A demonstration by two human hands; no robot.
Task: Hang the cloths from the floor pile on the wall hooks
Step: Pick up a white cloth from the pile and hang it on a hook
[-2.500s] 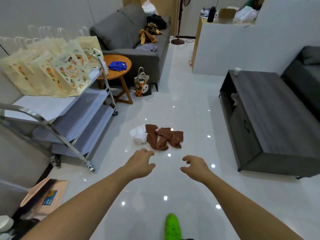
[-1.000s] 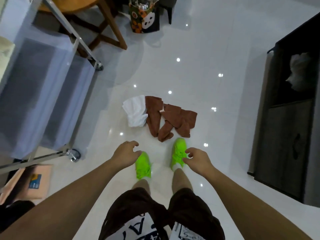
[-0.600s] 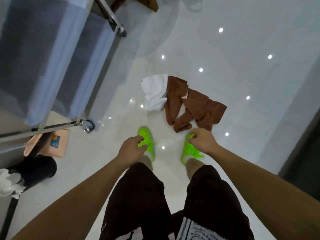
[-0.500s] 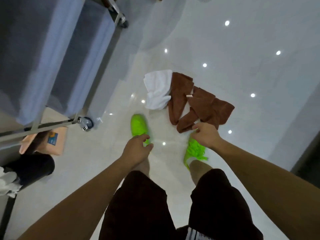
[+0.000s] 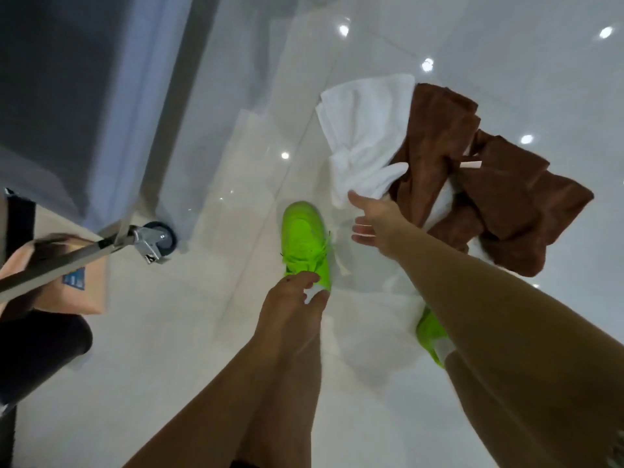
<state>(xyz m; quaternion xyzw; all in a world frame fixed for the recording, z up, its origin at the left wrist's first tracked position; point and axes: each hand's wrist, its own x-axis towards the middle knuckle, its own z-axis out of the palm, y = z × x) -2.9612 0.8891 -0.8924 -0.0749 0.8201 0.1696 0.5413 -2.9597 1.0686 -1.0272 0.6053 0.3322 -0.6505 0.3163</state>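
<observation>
Looking down: a glossy white tiled floor (image 5: 506, 55) fills the view, dotted with reflected ceiling lights.
Far left edge: a tan cardboard box (image 5: 84, 282) with a blue label lies on the floor, with a dark object just below it that is too blurred to name.
Trolley: a metal leg ends in a caster wheel (image 5: 158, 239) resting on the floor, near the box; pale shelf panels rise above it at upper left.
Left shoe: a neon green sneaker (image 5: 305, 238) stands on the tiles, between the wheel and the cloth pile.
Left hand (image 5: 292, 298): it hangs low over the heel of that sneaker, fingers loosely curled, holding nothing.
White cloth (image 5: 366, 136): crumpled on the floor, at the left side of the pile, touching the brown cloth beside it.
Right hand (image 5: 374, 219): stretched toward the pile, fingers spread and fairly straight; one fingertip reaches the lower edge of the white cloth, though whether it actually touches cannot be told. It grips nothing.
Brown cloths (image 5: 489, 194): rumpled together on the floor, at the right side of the pile, with a small pale tag showing; the right forearm crosses in front of their lower part.
Right shoe: a second green sneaker (image 5: 429, 332) shows partly under the right forearm.
</observation>
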